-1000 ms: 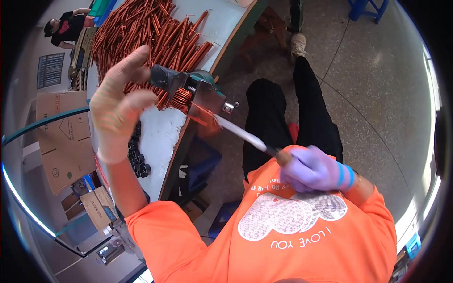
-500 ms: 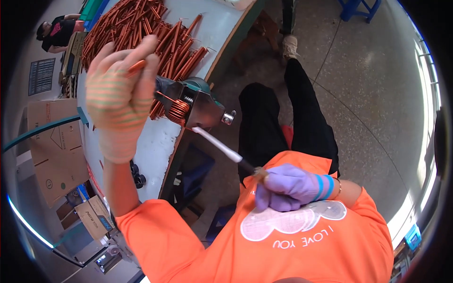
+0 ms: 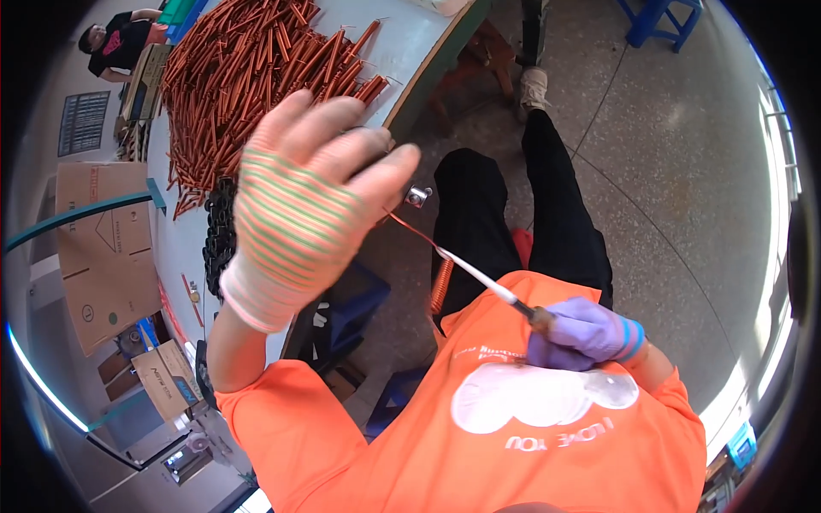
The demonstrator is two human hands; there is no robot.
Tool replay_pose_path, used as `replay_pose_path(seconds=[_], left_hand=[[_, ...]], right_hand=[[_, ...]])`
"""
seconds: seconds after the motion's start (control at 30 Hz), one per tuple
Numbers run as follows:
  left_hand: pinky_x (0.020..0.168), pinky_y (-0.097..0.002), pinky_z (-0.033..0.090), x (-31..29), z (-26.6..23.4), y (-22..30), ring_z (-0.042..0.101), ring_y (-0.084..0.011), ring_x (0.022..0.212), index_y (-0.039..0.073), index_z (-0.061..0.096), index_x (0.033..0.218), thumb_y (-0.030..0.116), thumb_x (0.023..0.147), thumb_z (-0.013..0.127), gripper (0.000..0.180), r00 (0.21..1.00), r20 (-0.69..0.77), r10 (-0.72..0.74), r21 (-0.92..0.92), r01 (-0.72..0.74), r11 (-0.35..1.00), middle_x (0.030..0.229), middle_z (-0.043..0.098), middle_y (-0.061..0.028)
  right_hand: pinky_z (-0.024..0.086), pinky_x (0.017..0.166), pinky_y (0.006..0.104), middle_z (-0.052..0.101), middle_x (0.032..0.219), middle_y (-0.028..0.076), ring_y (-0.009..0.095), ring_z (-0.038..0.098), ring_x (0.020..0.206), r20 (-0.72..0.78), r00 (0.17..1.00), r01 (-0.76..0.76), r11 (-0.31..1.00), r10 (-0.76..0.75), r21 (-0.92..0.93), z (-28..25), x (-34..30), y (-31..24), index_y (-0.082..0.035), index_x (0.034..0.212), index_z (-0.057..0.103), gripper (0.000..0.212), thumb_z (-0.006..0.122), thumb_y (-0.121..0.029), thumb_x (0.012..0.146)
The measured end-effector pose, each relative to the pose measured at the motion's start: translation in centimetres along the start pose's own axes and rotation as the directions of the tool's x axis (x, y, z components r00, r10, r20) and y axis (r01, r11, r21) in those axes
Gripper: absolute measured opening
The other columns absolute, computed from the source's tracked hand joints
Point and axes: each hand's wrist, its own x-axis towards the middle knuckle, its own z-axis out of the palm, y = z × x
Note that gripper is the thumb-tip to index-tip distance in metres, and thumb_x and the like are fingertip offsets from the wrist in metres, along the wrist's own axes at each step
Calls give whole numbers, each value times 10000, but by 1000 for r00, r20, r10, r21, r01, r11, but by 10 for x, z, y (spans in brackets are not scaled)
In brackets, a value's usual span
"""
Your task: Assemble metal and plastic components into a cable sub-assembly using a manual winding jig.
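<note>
My left hand (image 3: 316,197), in a striped glove with bare fingers, is raised over the bench edge. Its fingers curl downward, and their undersides are hidden. A metal clamp (image 3: 418,197) pokes out past them, mostly covered by the hand. From beside the left fingers, a thin copper wire (image 3: 413,229) runs to the tip of a white-sleeved rod (image 3: 479,274). A copper coil (image 3: 441,286) hangs under that tip, slightly blurred. My right hand (image 3: 586,333), in a purple glove, grips the rod's brown end in front of my orange shirt.
A large heap of copper coils (image 3: 248,77) covers the far part of the pale bench (image 3: 410,38). Black parts (image 3: 220,227) lie by my left wrist. Cardboard boxes (image 3: 111,256) stand to the left. Another person (image 3: 120,47) is at the far left; a blue stool (image 3: 663,21) stands far right.
My left hand has moved right and nearer, over the clamp. My right hand and the rod have shifted right. The coil has left the clamp and hangs by the rod's tip.
</note>
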Motion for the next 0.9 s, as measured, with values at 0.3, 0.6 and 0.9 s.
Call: replay_pose_path(seconds=[0.3,0.6,0.9], left_hand=[[916,-339,503,-33,14,-25,621,-211,995,17,701,1135,75,647,775,497,667,8,-745,-558,621,550,944,691,-41],[784,-242,515,11,-1,22,606,-118,805,1,665,1213,-11,766,686,447,979,71,189,291,-201,935,788,661,-2],[689,-208,490,-29,6,-13,578,-83,756,35,682,1201,62,848,648,355,679,-166,-715,-565,529,634,781,638,3]], right_hand=[[293,394,230,477,503,1,84,345,379,148,964,228,973,-220,-42,30,82,-46,-41,786,639,474,440,-391,1036],[291,388,213,500,497,29,90,335,363,239,954,128,965,-184,230,3,39,9,-16,758,650,499,426,-356,1046],[271,373,232,479,493,6,83,342,368,-48,994,93,983,-101,-157,19,40,-34,-43,717,598,505,439,-399,1038]])
